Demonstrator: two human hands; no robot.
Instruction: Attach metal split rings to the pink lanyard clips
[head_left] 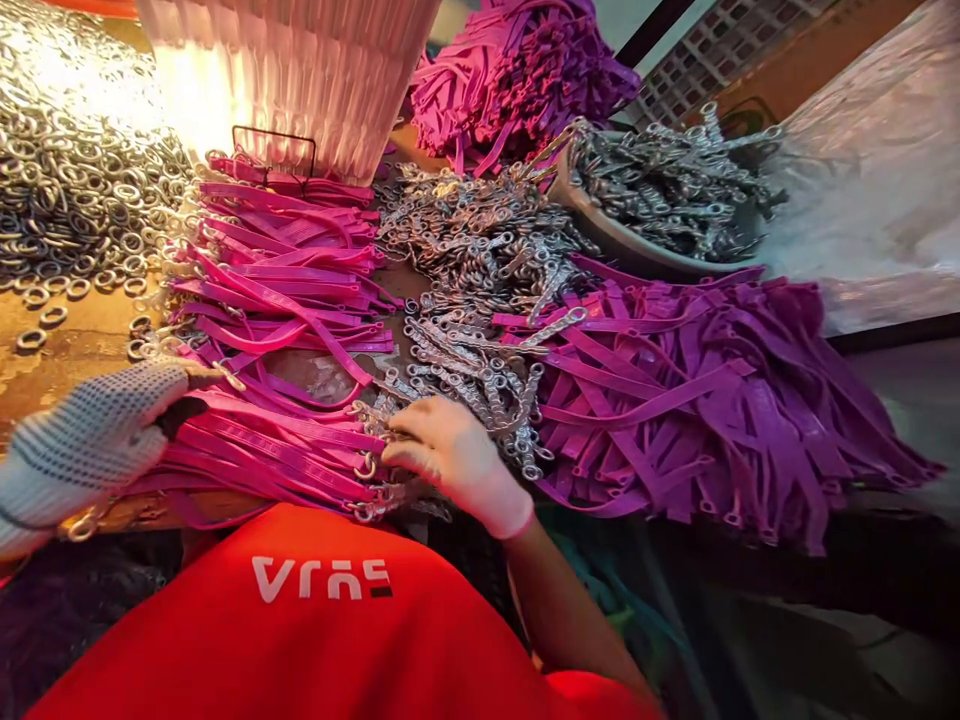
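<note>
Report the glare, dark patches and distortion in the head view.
Head view: glare blows out the white ribbed container and the ring pile at upper left; warm light tints the pink straps; the lower right falls into shadow; wide-angle distortion bends the edges and stretches the purple straps; the right hand is sharp.

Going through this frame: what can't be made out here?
- Head view: what the left hand grips, if anything; its curled gloved fingers hide the palm.
- Head view: whether the right hand pinches anything; its fingertips sit among pink straps and metal clips.
- Head view: white ribbed container, top cut off by the upper edge.
</note>
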